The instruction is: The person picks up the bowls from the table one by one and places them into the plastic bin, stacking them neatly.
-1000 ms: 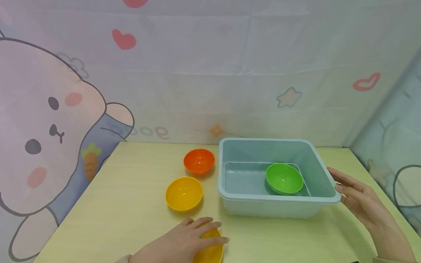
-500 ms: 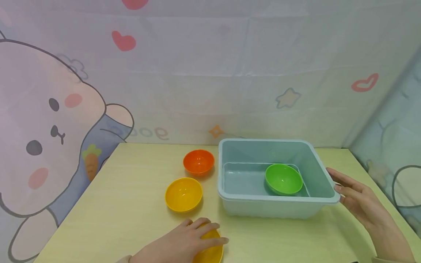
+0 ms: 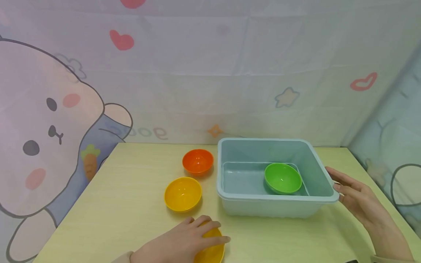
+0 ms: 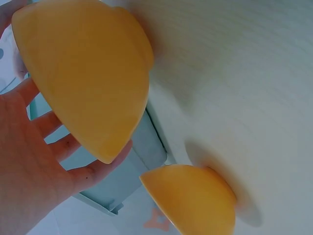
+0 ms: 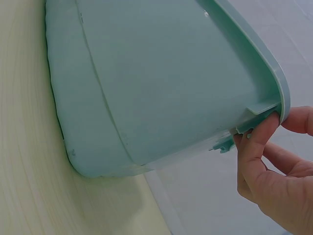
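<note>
My left hand lies over a yellow bowl at the table's front edge. In the left wrist view its fingers curl round that bowl. A second yellow bowl stands just behind it, and an orange bowl stands farther back. A pale blue plastic basin sits right of them with a green bowl tilted inside. My right hand pinches the basin's rim at its right front corner, thumb under the lip.
The light wooden table runs back to a cartoon-printed cloth backdrop, which also hangs along the right side. Bare tabletop lies left of the bowls and in front of the basin.
</note>
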### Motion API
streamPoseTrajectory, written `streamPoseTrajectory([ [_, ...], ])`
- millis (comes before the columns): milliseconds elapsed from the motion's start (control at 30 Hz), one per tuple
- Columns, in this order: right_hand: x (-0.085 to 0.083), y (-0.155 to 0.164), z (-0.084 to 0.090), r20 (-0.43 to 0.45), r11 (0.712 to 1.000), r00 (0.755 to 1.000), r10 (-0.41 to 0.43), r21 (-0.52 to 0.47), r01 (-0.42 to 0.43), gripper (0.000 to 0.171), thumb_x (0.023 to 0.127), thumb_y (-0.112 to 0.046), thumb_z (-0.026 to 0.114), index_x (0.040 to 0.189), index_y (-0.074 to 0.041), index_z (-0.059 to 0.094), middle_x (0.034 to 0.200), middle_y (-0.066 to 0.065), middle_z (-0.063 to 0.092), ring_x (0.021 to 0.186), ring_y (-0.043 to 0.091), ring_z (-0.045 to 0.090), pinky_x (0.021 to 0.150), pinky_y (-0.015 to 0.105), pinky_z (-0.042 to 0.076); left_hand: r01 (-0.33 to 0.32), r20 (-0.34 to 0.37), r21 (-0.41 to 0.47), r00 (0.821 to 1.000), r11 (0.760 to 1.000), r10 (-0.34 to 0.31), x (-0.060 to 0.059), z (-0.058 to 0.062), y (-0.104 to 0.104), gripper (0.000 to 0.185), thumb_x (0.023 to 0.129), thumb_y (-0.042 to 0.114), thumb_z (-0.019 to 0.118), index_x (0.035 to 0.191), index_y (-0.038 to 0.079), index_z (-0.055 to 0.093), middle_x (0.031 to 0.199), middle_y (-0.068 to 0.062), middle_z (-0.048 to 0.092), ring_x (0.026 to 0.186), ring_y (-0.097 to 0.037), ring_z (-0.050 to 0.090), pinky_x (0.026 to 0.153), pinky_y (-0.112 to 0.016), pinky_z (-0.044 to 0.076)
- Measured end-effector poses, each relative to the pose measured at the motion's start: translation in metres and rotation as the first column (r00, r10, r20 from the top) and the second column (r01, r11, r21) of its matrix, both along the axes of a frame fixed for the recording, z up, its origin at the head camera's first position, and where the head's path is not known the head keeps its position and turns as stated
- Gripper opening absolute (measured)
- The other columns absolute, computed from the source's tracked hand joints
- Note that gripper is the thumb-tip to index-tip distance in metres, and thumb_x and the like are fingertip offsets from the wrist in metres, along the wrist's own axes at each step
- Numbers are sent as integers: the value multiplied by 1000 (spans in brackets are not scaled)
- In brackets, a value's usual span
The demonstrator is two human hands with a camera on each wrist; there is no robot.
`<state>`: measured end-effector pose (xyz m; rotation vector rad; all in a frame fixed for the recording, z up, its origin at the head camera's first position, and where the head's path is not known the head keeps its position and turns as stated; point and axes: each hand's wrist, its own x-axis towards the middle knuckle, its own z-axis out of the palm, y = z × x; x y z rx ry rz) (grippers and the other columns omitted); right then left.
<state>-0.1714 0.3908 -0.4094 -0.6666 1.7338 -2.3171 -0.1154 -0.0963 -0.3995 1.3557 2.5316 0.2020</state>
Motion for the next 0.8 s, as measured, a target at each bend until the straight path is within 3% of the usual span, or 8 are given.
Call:
streamPoseTrajectory([
  [433,0,0,2,7,999,1000,-22,28,22,55,98,11,24,149,-9,36,140,-6,54,117,7,59,92,22,51,44,-55,15,998,999,-43,-1,10,7,70,83,82,30,145,50,25,148,10,40,127,-18,42,97,-56,44],
  [667,0,0,1,3,1000,1000,-12,6,12,55,98,12,24,148,-7,36,139,-4,55,116,9,61,91,23,51,131,-164,-9,978,991,-131,-8,16,15,66,87,75,35,146,46,30,143,4,44,122,-14,41,85,-35,43],
  [800,0,0,1,5,1000,1000,-3,-9,3,55,98,13,24,147,-7,37,138,-4,56,115,9,61,90,23,52,160,-169,-9,973,987,-159,-11,20,18,66,87,74,39,146,45,30,145,3,43,123,-15,41,85,-33,42],
])
